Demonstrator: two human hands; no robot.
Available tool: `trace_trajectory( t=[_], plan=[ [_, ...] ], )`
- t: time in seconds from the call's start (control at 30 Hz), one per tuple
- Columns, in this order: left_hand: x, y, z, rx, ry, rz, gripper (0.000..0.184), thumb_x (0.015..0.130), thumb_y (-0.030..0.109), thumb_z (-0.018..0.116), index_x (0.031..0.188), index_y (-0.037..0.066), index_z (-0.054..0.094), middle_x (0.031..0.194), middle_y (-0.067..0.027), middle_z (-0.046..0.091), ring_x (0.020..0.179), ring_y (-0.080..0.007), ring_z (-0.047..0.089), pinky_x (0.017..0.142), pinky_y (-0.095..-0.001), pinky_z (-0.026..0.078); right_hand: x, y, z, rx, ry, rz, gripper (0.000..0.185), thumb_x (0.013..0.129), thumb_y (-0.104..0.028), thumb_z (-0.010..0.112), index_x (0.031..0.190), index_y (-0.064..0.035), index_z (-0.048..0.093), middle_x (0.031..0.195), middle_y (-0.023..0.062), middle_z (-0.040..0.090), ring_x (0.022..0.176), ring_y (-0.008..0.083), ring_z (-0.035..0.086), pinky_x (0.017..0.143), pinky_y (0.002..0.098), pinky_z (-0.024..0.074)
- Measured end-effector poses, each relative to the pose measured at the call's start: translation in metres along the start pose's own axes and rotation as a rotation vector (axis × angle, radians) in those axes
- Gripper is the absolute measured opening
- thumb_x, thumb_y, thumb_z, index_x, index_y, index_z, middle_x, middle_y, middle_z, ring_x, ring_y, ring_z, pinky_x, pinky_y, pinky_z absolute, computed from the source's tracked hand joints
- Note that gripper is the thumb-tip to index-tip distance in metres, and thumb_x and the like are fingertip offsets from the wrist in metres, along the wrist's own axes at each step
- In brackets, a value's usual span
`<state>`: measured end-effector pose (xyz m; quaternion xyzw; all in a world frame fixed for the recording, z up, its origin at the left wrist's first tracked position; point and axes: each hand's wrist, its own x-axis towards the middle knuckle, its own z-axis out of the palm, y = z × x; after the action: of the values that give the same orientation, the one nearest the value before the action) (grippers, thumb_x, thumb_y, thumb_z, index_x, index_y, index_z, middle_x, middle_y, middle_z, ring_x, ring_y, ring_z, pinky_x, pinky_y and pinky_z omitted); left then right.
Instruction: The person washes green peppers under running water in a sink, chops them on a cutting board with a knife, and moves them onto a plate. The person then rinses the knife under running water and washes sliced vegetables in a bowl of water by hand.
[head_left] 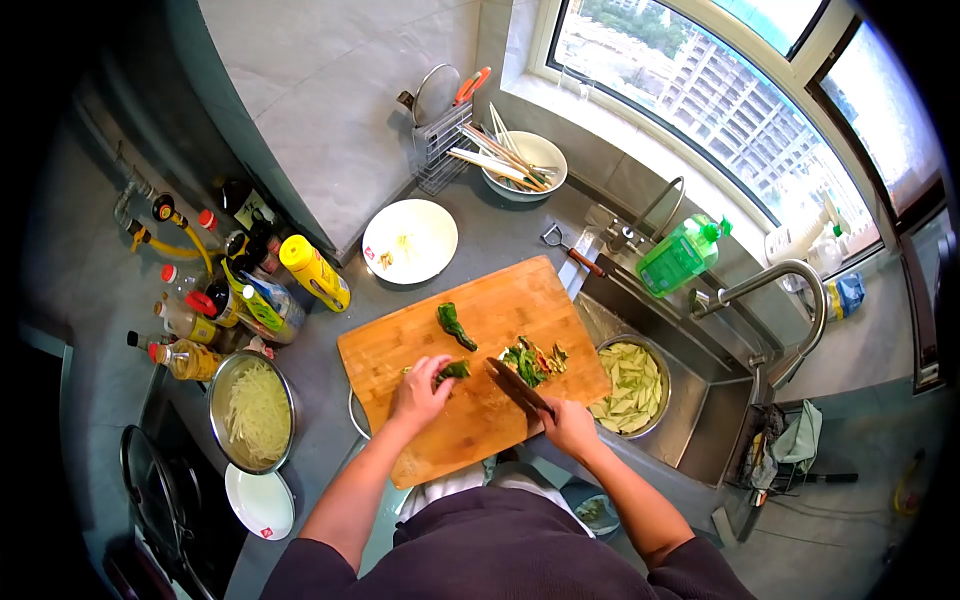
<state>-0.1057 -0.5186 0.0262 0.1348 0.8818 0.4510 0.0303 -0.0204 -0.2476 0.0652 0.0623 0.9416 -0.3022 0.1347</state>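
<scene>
On a wooden cutting board [400, 350], my left hand [424, 388] is closed on a dark green pepper piece [455, 370]. My right hand [570, 425] grips the handle of a dark-bladed knife [516, 386], whose blade lies over the board beside a pile of chopped green and reddish bits [530, 362]. Farther up the board rests another dark green pepper [455, 325], touched by neither hand. Small scraps lie near my left fingers.
A white plate [410, 243] with a few scraps stands behind the board. Left are a bowl of pale shreds [258, 412], a small plate [260, 502] and several bottles. Right, a bowl of green slices [632, 388] sits at the sink [705, 430].
</scene>
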Motion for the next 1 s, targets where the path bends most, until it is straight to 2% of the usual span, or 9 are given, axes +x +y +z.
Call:
trace_trajectory(
  t=[0.1,0.2,0.3,0.4,0.5,0.6,0.7,0.8,1.0],
  plan=[
    [-0.013,0.011,0.023,-0.025,-0.101,-0.038,0.028,0.080,0.014,0.068,0.106,0.007,0.060,0.099,-0.0123,0.063,0.093,-0.0325,0.062,0.078,-0.0401,0.050,-0.004,0.001,-0.002,0.081,-0.050,0.026,0.019,0.088,-0.021,0.056,0.102,-0.0140,0.067,0.076,0.0198,0.064,0.076,0.0411,0.061,0.066,0.0497,0.0483],
    [-0.016,0.017,0.041,0.153,-0.105,0.197,0.023,0.077,0.012,0.070,0.098,0.008,0.061,0.097,-0.0109,0.063,0.093,-0.0316,0.061,0.077,-0.0403,0.050,-0.009,0.008,-0.001,0.008,-0.110,-0.016,0.020,0.088,-0.021,0.056,0.103,-0.0141,0.067,0.076,0.0200,0.064,0.075,0.0411,0.062,0.067,0.0501,0.0483],
    [-0.024,0.025,0.051,0.143,0.013,0.286,0.021,0.075,0.012,0.072,0.092,0.007,0.062,0.096,-0.0093,0.062,0.092,-0.0303,0.060,0.076,-0.0394,0.050,-0.014,0.012,-0.002,-0.004,-0.115,-0.057,0.019,0.088,-0.021,0.056,0.101,-0.0122,0.067,0.075,0.0200,0.064,0.075,0.0408,0.062,0.067,0.0501,0.0485],
    [-0.034,0.022,0.056,0.155,-0.012,0.269,0.019,0.075,0.013,0.071,0.091,0.007,0.062,0.094,-0.0077,0.062,0.091,-0.0292,0.059,0.074,-0.0391,0.050,-0.020,0.017,0.001,0.006,-0.004,-0.131,0.018,0.087,-0.021,0.058,0.097,-0.0102,0.067,0.074,0.0200,0.064,0.074,0.0404,0.062,0.066,0.0496,0.0490],
    [-0.037,0.026,0.059,0.210,0.007,0.245,0.016,0.075,0.011,0.069,0.088,0.006,0.060,0.092,-0.0072,0.061,0.090,-0.0295,0.059,0.073,-0.0392,0.050,-0.031,0.015,-0.003,-0.042,0.065,-0.252,0.019,0.087,-0.020,0.058,0.101,-0.0118,0.067,0.076,0.0178,0.065,0.074,0.0376,0.063,0.062,0.0479,0.0488],
    [-0.039,0.026,0.063,0.239,0.036,0.234,0.012,0.075,0.008,0.066,0.085,0.006,0.059,0.091,-0.0076,0.060,0.090,-0.0294,0.059,0.073,-0.0394,0.051,-0.040,0.006,-0.012,-0.226,-0.034,-0.248,0.017,0.088,-0.020,0.056,0.099,-0.0112,0.067,0.074,0.0182,0.065,0.069,0.0379,0.063,0.059,0.0480,0.0489],
    [-0.039,0.030,0.062,0.249,0.029,0.222,0.012,0.073,0.006,0.065,0.082,0.006,0.058,0.091,-0.0083,0.060,0.090,-0.0292,0.059,0.073,-0.0394,0.051,-0.042,0.008,-0.003,-0.286,0.007,-0.250,0.017,0.089,-0.020,0.054,0.096,-0.0112,0.066,0.071,0.0189,0.064,0.065,0.0381,0.063,0.056,0.0485,0.0486],
    [-0.039,0.030,0.062,0.261,0.030,0.236,0.011,0.072,0.006,0.065,0.081,0.006,0.058,0.090,-0.0087,0.060,0.089,-0.0293,0.060,0.073,-0.0393,0.051,-0.040,0.002,-0.010,-0.290,-0.092,-0.242,0.015,0.082,-0.011,0.053,0.093,-0.0051,0.062,0.072,0.0198,0.065,0.069,0.0375,0.065,0.059,0.0476,0.0508],
    [-0.041,0.024,0.066,0.288,0.081,0.286,0.008,0.072,0.008,0.066,0.077,0.006,0.060,0.089,-0.0081,0.061,0.087,-0.0287,0.060,0.071,-0.0389,0.051,-0.026,0.000,-0.006,-0.321,-0.159,-0.241,0.013,0.081,-0.008,0.052,0.089,-0.0040,0.062,0.074,0.0198,0.066,0.071,0.0378,0.066,0.061,0.0476,0.0518]
  ],
)
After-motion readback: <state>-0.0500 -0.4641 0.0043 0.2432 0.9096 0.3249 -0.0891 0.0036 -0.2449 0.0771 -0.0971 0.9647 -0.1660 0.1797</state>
